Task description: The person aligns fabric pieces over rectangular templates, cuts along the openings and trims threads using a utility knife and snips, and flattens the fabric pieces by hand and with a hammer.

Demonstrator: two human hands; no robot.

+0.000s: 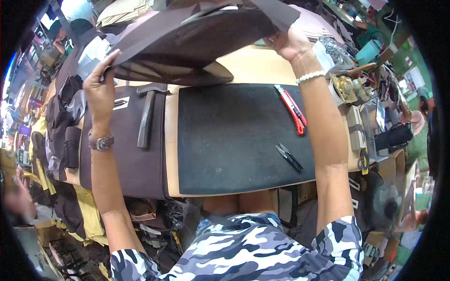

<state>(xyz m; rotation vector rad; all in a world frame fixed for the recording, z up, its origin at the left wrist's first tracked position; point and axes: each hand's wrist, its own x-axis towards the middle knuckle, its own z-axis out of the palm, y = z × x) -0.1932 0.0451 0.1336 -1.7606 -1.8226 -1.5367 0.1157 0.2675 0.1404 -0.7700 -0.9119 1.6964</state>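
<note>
A large dark brown sheet of material [187,42], leather or fabric, is stretched between my hands above the far side of the table. My left hand [101,84] pinches its left end. At the right end, my right hand [293,44] grips the sheet, with some fingers hidden behind it. Below lies a black cutting mat [225,140]. On the mat rest a red utility knife [293,110] and small black thread snips [289,158]. To the left, a hammer [146,117] lies on a stack of dark brown pieces [122,164].
Dark rolled material [71,147] lies at the table's left edge. On the right are a clear plastic bag [335,49], a beige block with a dark band [356,129] and yellow-handled scissors [363,161]. Other people are at both sides, including a person at upper left [58,35].
</note>
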